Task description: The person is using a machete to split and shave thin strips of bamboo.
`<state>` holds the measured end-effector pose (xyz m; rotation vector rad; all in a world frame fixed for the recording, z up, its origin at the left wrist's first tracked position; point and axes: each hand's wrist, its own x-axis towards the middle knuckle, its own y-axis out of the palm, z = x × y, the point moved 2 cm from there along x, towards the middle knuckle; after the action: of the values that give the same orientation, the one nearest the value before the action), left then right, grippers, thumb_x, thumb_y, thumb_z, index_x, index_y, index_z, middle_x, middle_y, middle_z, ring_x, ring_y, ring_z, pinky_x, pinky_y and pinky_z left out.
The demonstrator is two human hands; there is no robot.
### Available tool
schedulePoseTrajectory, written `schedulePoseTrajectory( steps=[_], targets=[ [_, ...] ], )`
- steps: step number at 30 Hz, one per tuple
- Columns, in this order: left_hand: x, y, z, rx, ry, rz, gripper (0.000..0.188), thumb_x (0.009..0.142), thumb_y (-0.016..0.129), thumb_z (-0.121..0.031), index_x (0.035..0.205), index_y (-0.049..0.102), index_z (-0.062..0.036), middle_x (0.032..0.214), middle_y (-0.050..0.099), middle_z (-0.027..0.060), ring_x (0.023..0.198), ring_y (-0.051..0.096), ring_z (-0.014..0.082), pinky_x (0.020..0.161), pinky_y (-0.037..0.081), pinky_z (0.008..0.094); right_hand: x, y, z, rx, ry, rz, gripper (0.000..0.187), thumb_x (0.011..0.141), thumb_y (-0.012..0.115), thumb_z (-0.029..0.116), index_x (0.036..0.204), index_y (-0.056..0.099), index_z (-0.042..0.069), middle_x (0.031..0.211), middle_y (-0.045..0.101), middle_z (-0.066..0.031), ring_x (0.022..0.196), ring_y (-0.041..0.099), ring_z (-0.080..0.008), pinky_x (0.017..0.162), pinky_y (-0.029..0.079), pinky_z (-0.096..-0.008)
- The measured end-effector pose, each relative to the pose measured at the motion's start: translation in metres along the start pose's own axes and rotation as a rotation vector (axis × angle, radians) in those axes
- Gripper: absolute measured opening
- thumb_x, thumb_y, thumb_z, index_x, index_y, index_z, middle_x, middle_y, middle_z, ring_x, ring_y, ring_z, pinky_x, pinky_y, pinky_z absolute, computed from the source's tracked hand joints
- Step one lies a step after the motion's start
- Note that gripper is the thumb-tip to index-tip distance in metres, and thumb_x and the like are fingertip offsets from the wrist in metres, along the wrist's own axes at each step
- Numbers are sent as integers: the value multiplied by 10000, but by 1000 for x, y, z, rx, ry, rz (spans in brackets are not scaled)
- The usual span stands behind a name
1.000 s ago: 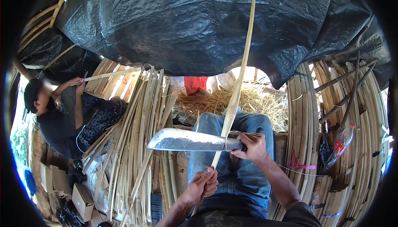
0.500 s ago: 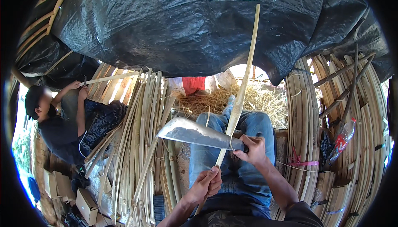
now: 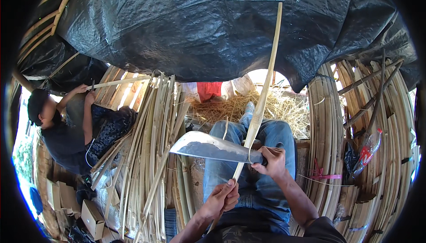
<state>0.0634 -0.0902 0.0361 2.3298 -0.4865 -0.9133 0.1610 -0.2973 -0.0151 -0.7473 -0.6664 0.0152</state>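
Note:
My left hand [image 3: 222, 197] is closed around the lower part of a long bamboo strip [image 3: 262, 96], which slants up and away over my lap. In my right hand [image 3: 271, 162] is the dark handle of a machete [image 3: 213, 147]. Its broad blade points left and lies across the strip just above my left hand. A thin curled shaving [image 3: 250, 153] stands where blade and strip meet. Under both lie my legs in blue jeans [image 3: 276, 138].
Stacked bamboo strips [image 3: 155, 123] lie at my left, and tied bundles [image 3: 326, 118] stand at my right. A co-worker [image 3: 64, 132] sits at far left holding another strip. Straw [image 3: 290, 112] covers the ground ahead, below a black tarp [image 3: 199, 25]. A plastic bottle [image 3: 367, 153] lies at right.
The machete has shifted very slightly right and down along the strip. The strip's far end has tilted a little to the right. My left hand keeps its hold almost in place.

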Motion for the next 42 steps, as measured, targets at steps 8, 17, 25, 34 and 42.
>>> schedulePoseTrajectory(
  steps=[8, 17, 25, 34, 42],
  targets=[
    [7, 9, -10, 93, 58, -100, 463, 1071, 388, -471, 755, 370, -132, 580, 237, -74, 459, 196, 46, 412, 159, 253, -18, 13, 21, 163, 195, 57, 525, 816, 709, 582, 802, 597, 69, 651, 607, -78, 576, 637, -266, 548, 486, -357],
    [7, -12, -16, 46, 80, -131, 423, 1078, 392, -398, 732, 367, -156, 573, 244, -66, 462, 192, 50, 414, 145, 258, -18, 18, 44, 140, -54, 145, 532, 786, 726, 578, 769, 567, 71, 647, 578, -56, 577, 640, -233, 537, 506, -342],
    [6, -4, -20, -64, 7, -19, 442, 1071, 421, -419, 726, 351, -152, 573, 229, -77, 460, 198, 42, 413, 145, 250, 1, 11, 33, 77, -180, 60, 551, 733, 752, 599, 765, 580, 77, 645, 577, -46, 568, 631, -237, 551, 511, -334],
    [-4, -1, -10, -40, -14, 2, 495, 1050, 415, -518, 722, 337, -156, 562, 219, -86, 444, 171, 36, 390, 131, 248, 36, -16, -17, -214, -170, -115, 713, 830, 553, 775, 673, 541, 80, 561, 533, -52, 483, 599, -211, 465, 481, -360],
    [-4, -1, -14, -13, -5, -37, 517, 1052, 385, -527, 690, 326, -163, 550, 202, -88, 439, 161, 44, 395, 122, 253, 27, -6, 8, -151, -64, -112, 516, 757, 765, 567, 815, 617, 76, 689, 658, -47, 584, 663, -237, 536, 496, -332]
  ],
)
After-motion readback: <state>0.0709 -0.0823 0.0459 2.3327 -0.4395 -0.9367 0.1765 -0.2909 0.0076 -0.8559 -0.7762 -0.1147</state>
